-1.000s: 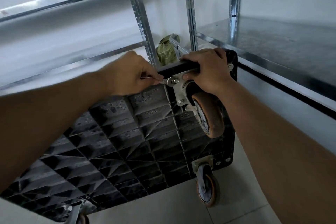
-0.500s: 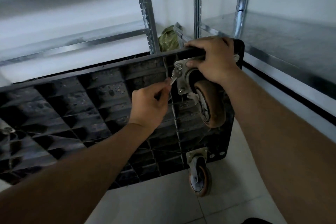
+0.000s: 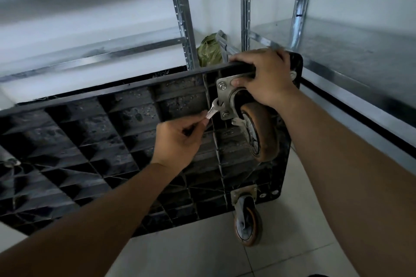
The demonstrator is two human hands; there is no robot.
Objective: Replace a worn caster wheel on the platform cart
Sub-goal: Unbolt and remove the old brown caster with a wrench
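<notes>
The black platform cart (image 3: 112, 153) stands tipped on its side, its ribbed underside facing me. At its upper right corner sits a worn brown caster wheel (image 3: 262, 132) on a steel mounting plate (image 3: 225, 96). My left hand (image 3: 180, 144) pinches a small silver wrench (image 3: 213, 109), whose head is at the lower left bolt of the plate. My right hand (image 3: 263, 76) grips the cart's top edge above the caster, thumb pressing on the plate. A second caster (image 3: 247, 220) rests on the floor below.
Galvanised metal shelving (image 3: 360, 56) surrounds the cart at the back and right, with upright posts (image 3: 182, 13) close behind. A green crumpled bag (image 3: 208, 50) lies behind the cart's top edge. Pale floor tiles (image 3: 281, 254) lie below.
My left hand swung down from beside the plate's upper bolt to below it, and the wrench head now sits at the lower left bolt. The right hand kept its hold.
</notes>
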